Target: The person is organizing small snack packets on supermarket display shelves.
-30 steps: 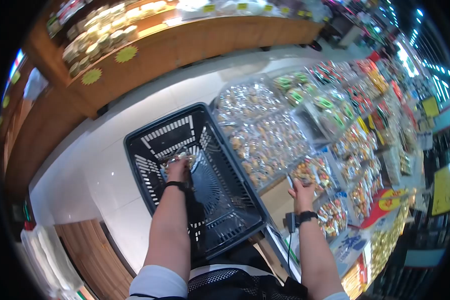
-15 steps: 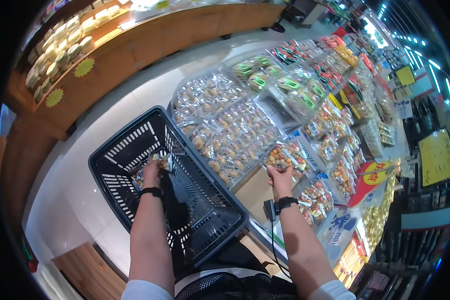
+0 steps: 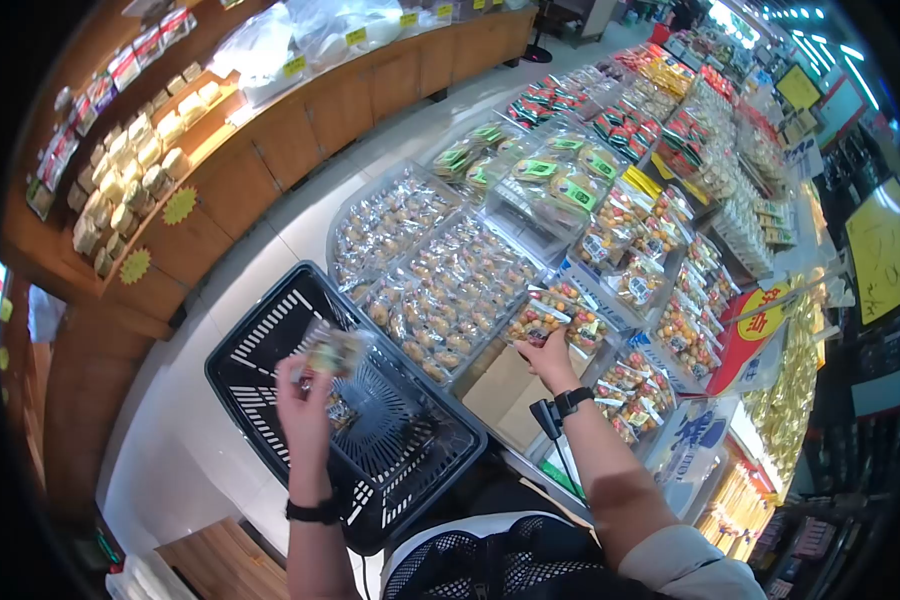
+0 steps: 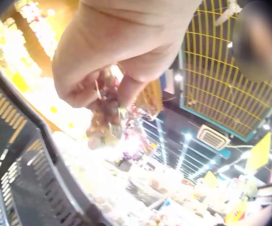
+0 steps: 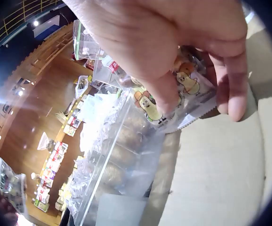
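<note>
The left hand (image 3: pixel 302 402) is raised above the black slotted plastic shopping basket (image 3: pixel 375 425), its fingers nearly closed, thumb and forefinger pinching a small clear plastic packet of brownish pieces (image 3: pixel 335 354); that packet hangs over the basket's opening, blurred in the head view; below it, inside the basket, lies a small patterned packet (image 3: pixel 339 411), partly hidden by the hand; the basket stands just beside the display of goods.

The right hand (image 3: pixel 552 360) reaches into the display, fingers curled closely round a clear plastic packet printed with yellow peanut figures (image 5: pixel 189 89); this packet is at the edge of a group of colourful clear packets (image 3: pixel 580 310), above a bare light-brown cardboard base (image 3: pixel 505 395); next to that base, a clear plastic bin (image 5: pixel 145 155) holds many clear-wrapped brown round pieces (image 3: pixel 460 290); behind it, a clear bin holds packets with bright green labels (image 3: pixel 582 188); farther back are red packets (image 3: pixel 625 132); colourful packets fill the compartments to the right.
</note>
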